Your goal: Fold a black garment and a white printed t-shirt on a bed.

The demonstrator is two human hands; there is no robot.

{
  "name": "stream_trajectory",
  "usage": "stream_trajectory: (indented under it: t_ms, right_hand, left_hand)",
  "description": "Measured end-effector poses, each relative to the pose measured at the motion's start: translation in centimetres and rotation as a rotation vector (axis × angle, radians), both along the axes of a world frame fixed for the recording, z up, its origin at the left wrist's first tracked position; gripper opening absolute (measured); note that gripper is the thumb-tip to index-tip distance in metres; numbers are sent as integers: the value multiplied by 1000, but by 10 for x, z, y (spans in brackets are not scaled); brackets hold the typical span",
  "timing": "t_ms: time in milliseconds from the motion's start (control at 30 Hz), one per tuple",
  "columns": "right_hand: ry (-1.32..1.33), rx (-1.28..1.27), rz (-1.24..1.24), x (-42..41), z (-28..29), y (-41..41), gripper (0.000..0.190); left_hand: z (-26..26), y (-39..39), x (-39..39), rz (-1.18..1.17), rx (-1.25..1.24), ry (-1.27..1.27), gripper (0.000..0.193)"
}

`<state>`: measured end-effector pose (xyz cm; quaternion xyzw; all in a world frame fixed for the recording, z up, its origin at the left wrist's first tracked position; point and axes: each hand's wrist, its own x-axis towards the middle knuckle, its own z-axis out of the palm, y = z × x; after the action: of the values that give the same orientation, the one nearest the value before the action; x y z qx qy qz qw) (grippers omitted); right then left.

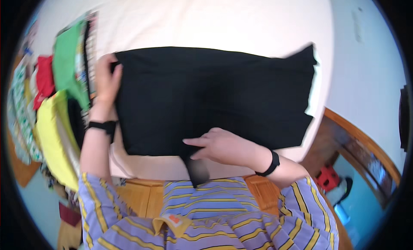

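Observation:
A black cloth garment (pixel 155 101), probably a T-shirt, lies spread sideways on a pale bed or table cover. My left hand (pixel 108 77) grips its upper left corner, with the thumb on the near side and the fingers partly hidden at the edge. Over the garment's lower edge is my right hand (pixel 219 146), index finger and thumb apart, other fingers curled. Below that hand, a narrow black flap (pixel 193 172) of the cloth, blurred and perhaps a sleeve, hangs past the front edge. Both wrists wear black bands.
To the left, a green folded cloth (pixel 66 56) tops a stack of folded fabrics. Beside it are a yellow cloth (pixel 53 134), a red cloth (pixel 44 76) and patterned garments (pixel 24 114). Wooden panels (pixel 140 196) front the surface. A red object (pixel 327 179) lies at lower right.

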<state>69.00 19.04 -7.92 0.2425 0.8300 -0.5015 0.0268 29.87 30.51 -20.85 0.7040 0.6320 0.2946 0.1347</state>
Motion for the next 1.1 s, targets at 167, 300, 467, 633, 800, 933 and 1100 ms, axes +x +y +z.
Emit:
stream_trajectory:
  t_ms: [167,300,467,633,800,933,1100]
  right_hand:
    - [-115,579,-392,117,10,112,30]
    - [-507,925,-504,227,8,189,50]
    - [-827,895,-355,274,-2,208,56]
    - [-816,1089,-361,289,2,193,16]
    - [-627,1264,-648,306,11,115,16]
    - [-655,1197,-761,313,11,57,22]
    - [-654,1077,-776,329,-5,24,22]
  left_hand:
    - [28,-8,26,55,124,266,40]
    - [42,-45,79,319,-415,-517,23]
    - [53,-78,143,405,-562,-351,67]
    - [64,-84,170,301,-485,-22,89]
    - [69,-96,161,410,-439,-567,67]
    - [75,-117,154,405,-477,-683,57]
    - [88,-121,162,634,-462,-954,33]
